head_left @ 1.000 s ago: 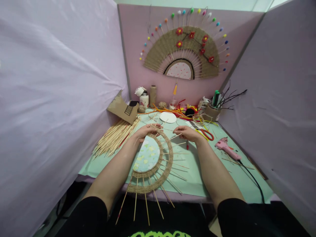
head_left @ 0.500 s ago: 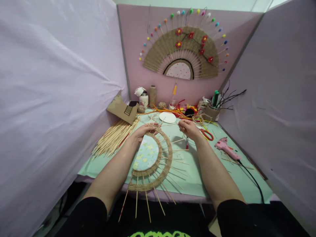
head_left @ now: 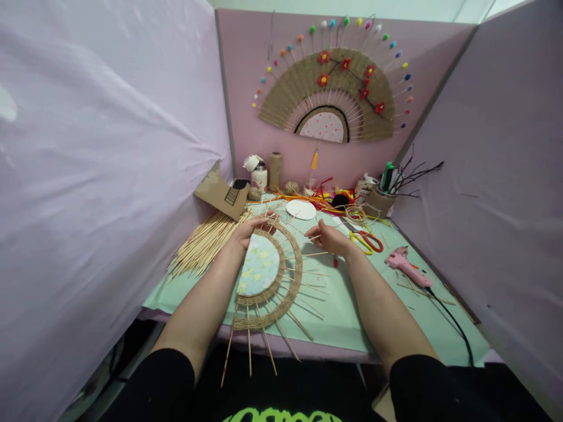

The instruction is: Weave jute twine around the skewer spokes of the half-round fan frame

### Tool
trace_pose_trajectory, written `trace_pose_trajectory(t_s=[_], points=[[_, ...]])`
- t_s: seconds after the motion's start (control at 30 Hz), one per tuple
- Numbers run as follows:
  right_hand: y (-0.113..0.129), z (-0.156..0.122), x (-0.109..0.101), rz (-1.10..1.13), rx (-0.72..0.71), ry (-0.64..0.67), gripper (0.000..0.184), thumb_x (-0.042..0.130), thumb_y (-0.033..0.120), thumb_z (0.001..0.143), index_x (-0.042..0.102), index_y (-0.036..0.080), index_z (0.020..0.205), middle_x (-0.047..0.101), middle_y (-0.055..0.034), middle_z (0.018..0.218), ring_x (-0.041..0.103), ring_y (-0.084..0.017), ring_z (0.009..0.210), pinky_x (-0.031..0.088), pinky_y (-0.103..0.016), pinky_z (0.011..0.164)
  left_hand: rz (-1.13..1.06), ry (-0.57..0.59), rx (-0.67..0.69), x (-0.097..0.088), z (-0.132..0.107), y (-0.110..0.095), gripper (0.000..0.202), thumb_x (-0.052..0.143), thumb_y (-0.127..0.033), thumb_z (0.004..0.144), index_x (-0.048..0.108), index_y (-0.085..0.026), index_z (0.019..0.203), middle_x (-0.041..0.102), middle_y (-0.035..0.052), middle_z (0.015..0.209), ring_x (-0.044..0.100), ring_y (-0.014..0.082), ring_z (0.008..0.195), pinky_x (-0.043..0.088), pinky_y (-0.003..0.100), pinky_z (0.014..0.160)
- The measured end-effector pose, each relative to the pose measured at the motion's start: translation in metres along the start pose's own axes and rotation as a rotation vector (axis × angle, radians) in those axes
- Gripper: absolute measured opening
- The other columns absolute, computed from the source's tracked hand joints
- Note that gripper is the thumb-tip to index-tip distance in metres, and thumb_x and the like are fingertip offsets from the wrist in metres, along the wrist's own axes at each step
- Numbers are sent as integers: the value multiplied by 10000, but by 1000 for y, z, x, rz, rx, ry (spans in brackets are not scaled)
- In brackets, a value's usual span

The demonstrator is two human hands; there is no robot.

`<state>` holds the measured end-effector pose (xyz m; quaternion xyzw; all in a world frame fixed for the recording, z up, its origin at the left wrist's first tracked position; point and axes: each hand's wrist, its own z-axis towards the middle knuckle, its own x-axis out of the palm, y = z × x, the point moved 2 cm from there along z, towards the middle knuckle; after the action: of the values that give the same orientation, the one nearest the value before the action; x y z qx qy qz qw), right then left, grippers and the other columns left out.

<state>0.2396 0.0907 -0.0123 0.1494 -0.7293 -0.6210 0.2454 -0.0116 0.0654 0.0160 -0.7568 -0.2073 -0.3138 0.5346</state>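
Note:
A half-round fan frame (head_left: pixel 281 293) lies on the green table, with a flowered paper centre (head_left: pixel 259 266), woven twine bands and thin wooden sticks fanning out. My left hand (head_left: pixel 251 228) rests on the frame's far end, fingers curled over the twine rim. My right hand (head_left: pixel 326 237) hovers just right of the frame, fingers pinched together on a thin strand of twine that is hard to make out.
A bundle of wooden sticks (head_left: pixel 206 240) lies at the left. Red-handled scissors (head_left: pixel 367 240) and a pink glue gun (head_left: pixel 407 266) with its black cord lie at the right. Cardboard, jars, twine spools and a pen cup crowd the back. A finished fan (head_left: pixel 329 94) hangs on the wall.
My right hand rose toward the back, then came down and left again near the frame. The frame turned slightly under my left hand.

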Motion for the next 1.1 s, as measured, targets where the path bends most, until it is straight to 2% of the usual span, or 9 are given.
trace_pose_trajectory(t_s=[0.1, 0.17, 0.27, 0.37, 0.57, 0.7, 0.83, 1.0, 1.1], points=[[-5, -2, 6, -42, 97, 64, 572, 517, 668, 749, 685, 122, 780, 557, -40, 634, 447, -109, 584, 325, -226, 505, -14, 38, -40, -2, -2, 0, 269, 585, -49, 710, 587, -171, 950, 698, 69, 971, 658, 218, 949, 459, 428, 924], [-8, -2, 7, -57, 130, 88, 555, 526, 653, 751, 695, 126, 796, 598, -55, 694, 481, -121, 635, 349, -227, 541, -20, 128, -62, 0, -5, 0, 227, 604, -88, 713, 574, -183, 916, 681, 85, 1044, 629, 262, 1023, 427, 496, 942], [-9, 0, 7, -53, 117, 106, 544, 554, 647, 730, 704, 131, 818, 599, -47, 694, 478, -117, 627, 346, -224, 542, -30, 296, -67, 5, -12, 0, 185, 612, -131, 723, 569, -195, 890, 646, 93, 1139, 594, 289, 1085, 380, 556, 963], [-7, 0, 8, -58, 88, 90, 529, 569, 640, 720, 701, 137, 815, 569, -30, 631, 440, -109, 569, 324, -226, 515, -14, 365, -43, 10, -19, -2, 187, 606, -137, 714, 572, -198, 889, 626, 92, 1180, 575, 291, 1112, 354, 570, 977], [0, -3, 12, -29, -18, 109, 543, 593, 651, 694, 679, 134, 838, 524, -11, 599, 409, -99, 540, 292, -223, 493, -37, 343, 16, 15, -22, -5, 117, 582, -155, 728, 582, -189, 840, 618, 91, 1193, 552, 295, 1144, 352, 550, 986], [2, -3, 12, -35, -51, 92, 597, 598, 688, 657, 659, 126, 848, 508, -10, 607, 413, -102, 549, 281, -227, 491, -75, 313, 10, 11, -18, -7, 66, 571, -216, 771, 601, -177, 816, 630, 102, 1172, 546, 307, 1150, 367, 551, 976], [3, -2, 8, -62, -78, 74, 581, 571, 699, 672, 629, 134, 795, 419, 26, 563, 355, -89, 513, 260, -232, 478, -95, 280, -11, 8, -16, -9, 66, 563, -223, 784, 604, -172, 788, 623, 109, 1190, 552, 310, 1142, 372, 560, 966], [11, 1, -4, -76, -172, -154, 513, 589, 663, 693, 606, 153, 738, 306, 65, 519, 228, -62, 447, 210, -232, 447, -92, 234, -16, 6, -14, -10, 58, 558, -202, 776, 607, -173, 774, 641, 106, 1158, 573, 304, 1115, 386, 560, 953], [19, 0, -6, -20, -286, -266, 495, 591, 662, 696, 609, 169, 736, 341, 51, 536, 258, -63, 453, 235, -232, 450, -102, 247, -26, 4, -12, -11, 59, 558, -197, 775, 611, -170, 772, 643, 114, 1149, 576, 304, 1109, 382, 562, 958]])
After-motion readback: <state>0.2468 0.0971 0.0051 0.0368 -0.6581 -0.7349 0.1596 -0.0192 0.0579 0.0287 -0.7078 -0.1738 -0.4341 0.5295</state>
